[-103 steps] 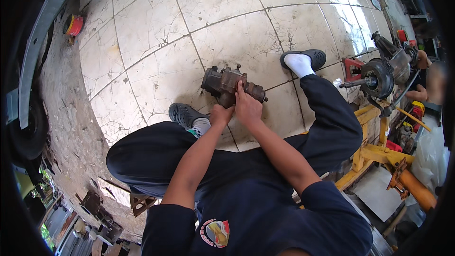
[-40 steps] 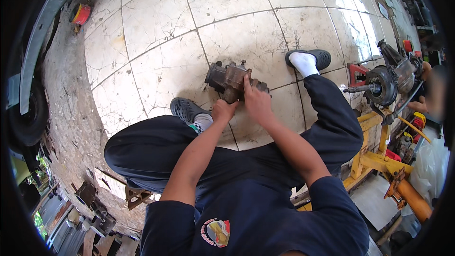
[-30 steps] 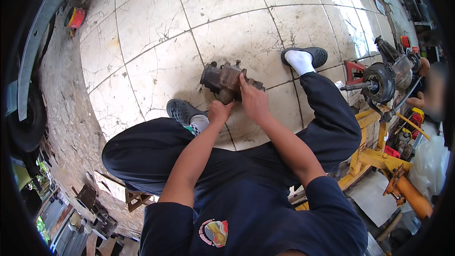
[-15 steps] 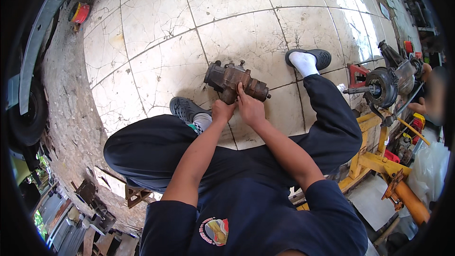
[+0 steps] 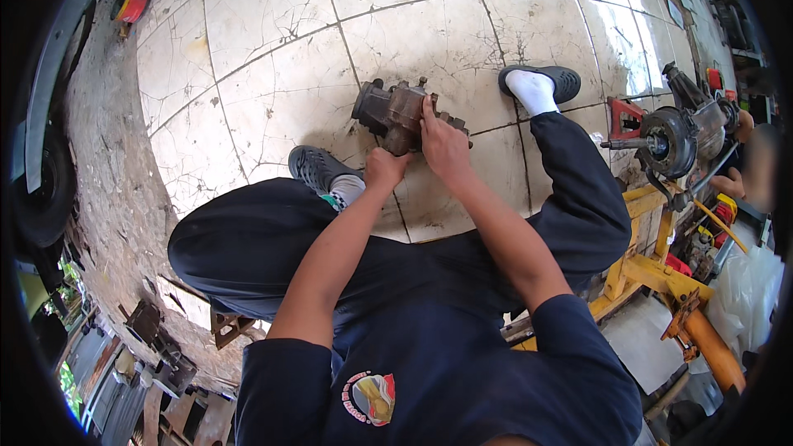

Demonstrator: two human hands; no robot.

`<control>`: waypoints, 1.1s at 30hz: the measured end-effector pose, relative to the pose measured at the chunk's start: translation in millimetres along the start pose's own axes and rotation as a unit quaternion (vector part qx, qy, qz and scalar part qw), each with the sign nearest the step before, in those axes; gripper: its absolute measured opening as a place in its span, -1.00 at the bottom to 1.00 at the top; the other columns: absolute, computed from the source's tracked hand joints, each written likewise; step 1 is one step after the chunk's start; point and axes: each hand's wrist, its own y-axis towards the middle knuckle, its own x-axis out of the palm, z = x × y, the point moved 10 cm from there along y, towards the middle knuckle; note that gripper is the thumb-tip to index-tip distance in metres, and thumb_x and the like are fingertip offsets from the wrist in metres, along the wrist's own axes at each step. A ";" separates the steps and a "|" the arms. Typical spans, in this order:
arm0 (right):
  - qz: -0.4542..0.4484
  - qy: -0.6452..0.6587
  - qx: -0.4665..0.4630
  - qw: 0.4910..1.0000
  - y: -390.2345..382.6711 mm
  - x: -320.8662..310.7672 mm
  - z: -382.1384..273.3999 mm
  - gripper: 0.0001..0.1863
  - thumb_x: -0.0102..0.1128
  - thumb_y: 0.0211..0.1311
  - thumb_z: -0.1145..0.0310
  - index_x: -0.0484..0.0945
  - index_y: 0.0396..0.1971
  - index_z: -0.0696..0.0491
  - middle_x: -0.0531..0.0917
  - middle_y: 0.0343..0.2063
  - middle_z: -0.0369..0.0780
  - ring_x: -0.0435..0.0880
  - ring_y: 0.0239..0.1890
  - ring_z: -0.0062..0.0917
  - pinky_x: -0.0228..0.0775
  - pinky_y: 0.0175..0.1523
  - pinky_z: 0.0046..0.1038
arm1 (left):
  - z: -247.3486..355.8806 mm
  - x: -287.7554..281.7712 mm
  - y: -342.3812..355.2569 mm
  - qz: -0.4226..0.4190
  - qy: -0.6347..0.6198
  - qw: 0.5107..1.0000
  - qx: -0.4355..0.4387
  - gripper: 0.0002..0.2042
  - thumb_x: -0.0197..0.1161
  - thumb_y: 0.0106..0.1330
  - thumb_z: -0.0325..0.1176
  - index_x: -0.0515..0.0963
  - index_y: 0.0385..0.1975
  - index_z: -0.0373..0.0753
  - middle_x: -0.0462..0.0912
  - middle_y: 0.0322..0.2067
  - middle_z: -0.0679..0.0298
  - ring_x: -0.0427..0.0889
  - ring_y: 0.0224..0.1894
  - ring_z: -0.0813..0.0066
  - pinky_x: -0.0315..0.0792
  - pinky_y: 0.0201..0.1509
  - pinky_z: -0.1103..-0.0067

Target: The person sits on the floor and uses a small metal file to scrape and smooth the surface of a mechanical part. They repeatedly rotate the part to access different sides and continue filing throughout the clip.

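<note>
A rusty, dark cast-metal gear housing (image 5: 402, 111), shaped like a steering gearbox, sits on the tiled floor between my feet. It has a wide dark end at the left, bolts on top and a narrower end at the right. My left hand (image 5: 386, 169) is closed at the round stub on its near side, the fingertips partly hidden. My right hand (image 5: 446, 144) lies over the right half, its index finger stretched along the top of the body. The other fingers curl down against the metal and are partly hidden.
At the right, a hub-and-axle assembly (image 5: 671, 144) stands beside a red jack stand (image 5: 625, 118) and a yellow metal frame (image 5: 640, 272). Another person's hand (image 5: 730, 185) is near it. A red tin (image 5: 130, 5) lies far left; a tyre (image 5: 49, 190) stands left.
My right hand has slid farther up over the housing, and its index finger now reaches the top edge. The left hand stays at the near stub. The whole view has shifted slightly.
</note>
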 end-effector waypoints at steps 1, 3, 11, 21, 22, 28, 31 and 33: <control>0.002 0.015 -0.021 1.000 -14.2 4.6 -0.1 -0.36 0.13 0.42 0.26 0.32 0.48 0.00 0.60 -0.59 -0.24 0.65 -0.61 -0.33 0.52 -0.48 -0.29 | 3.3 -0.2 -4.1 -0.002 0.000 1.000 -0.001 -0.38 0.60 -0.02 0.07 0.72 -0.28 -0.49 0.75 -0.16 -0.24 0.76 -0.04 -0.13 0.63 0.04 0.19; -0.011 0.019 -0.070 0.997 -23.0 6.9 -7.3 -0.37 0.12 0.44 0.26 0.33 0.48 -0.04 0.61 -0.56 -0.23 0.65 -0.61 -0.30 0.52 -0.48 -0.27 | -7.1 -1.4 -4.4 0.007 0.011 1.000 -0.006 -0.38 0.59 0.00 0.09 0.73 -0.21 -0.43 0.75 -0.13 -0.19 0.75 -0.02 -0.13 0.62 0.06 0.19; -0.021 0.073 -0.040 0.996 -23.1 9.0 6.6 -0.34 0.12 0.44 0.24 0.28 0.52 -0.10 0.63 -0.51 -0.20 0.66 -0.58 -0.22 0.51 -0.48 -0.20 | -1.9 2.8 4.9 -0.014 0.017 1.000 -0.008 -0.38 0.58 0.02 0.10 0.73 -0.17 -0.41 0.74 -0.06 -0.17 0.73 0.04 -0.11 0.60 0.11 0.20; -0.010 0.070 0.015 0.997 -1.6 6.2 -2.6 -0.36 0.12 0.41 0.36 0.34 0.49 -0.20 0.64 -0.50 -0.23 0.66 -0.57 -0.22 0.50 -0.45 -0.22 | -7.4 7.2 9.1 -0.016 0.024 1.000 -0.007 -0.37 0.57 0.02 0.11 0.73 -0.14 -0.40 0.75 -0.06 -0.14 0.75 0.02 -0.08 0.61 0.10 0.20; -0.038 0.045 -0.016 0.998 -2.7 7.4 -6.0 -0.35 0.14 0.39 0.36 0.35 0.48 -0.21 0.64 -0.50 -0.23 0.67 -0.56 -0.23 0.50 -0.45 -0.22 | -8.8 7.5 9.4 -0.011 0.025 1.000 -0.009 -0.37 0.57 0.02 0.11 0.73 -0.14 -0.40 0.75 -0.06 -0.13 0.75 0.02 -0.08 0.61 0.09 0.19; -0.093 -0.037 -0.033 0.994 16.4 0.4 -14.9 -0.33 0.22 0.30 0.32 0.41 0.44 -0.31 0.64 -0.52 -0.24 0.71 -0.52 -0.29 0.52 -0.44 -0.23 | -5.2 6.6 10.6 -0.038 0.019 0.999 0.005 -0.36 0.57 0.00 0.11 0.72 -0.13 -0.38 0.75 -0.04 -0.12 0.74 0.04 -0.07 0.60 0.11 0.19; -0.115 -0.014 -0.124 0.986 5.3 8.7 -36.4 -0.35 0.19 0.31 0.32 0.43 0.42 -0.34 0.66 -0.52 -0.22 0.71 -0.52 -0.28 0.52 -0.43 -0.22 | -11.1 6.2 12.8 -0.006 0.010 1.000 -0.010 -0.36 0.58 0.00 0.11 0.73 -0.12 -0.37 0.75 -0.03 -0.11 0.74 0.06 -0.06 0.60 0.13 0.19; -0.115 -0.007 -0.142 0.983 6.4 -7.9 -39.1 -0.36 0.17 0.31 0.32 0.43 0.42 -0.37 0.66 -0.53 -0.22 0.71 -0.52 -0.27 0.52 -0.43 -0.22 | -8.2 2.8 8.5 -0.009 0.008 1.000 -0.014 -0.36 0.58 0.00 0.12 0.73 -0.11 -0.36 0.74 -0.02 -0.11 0.73 0.06 -0.07 0.59 0.13 0.19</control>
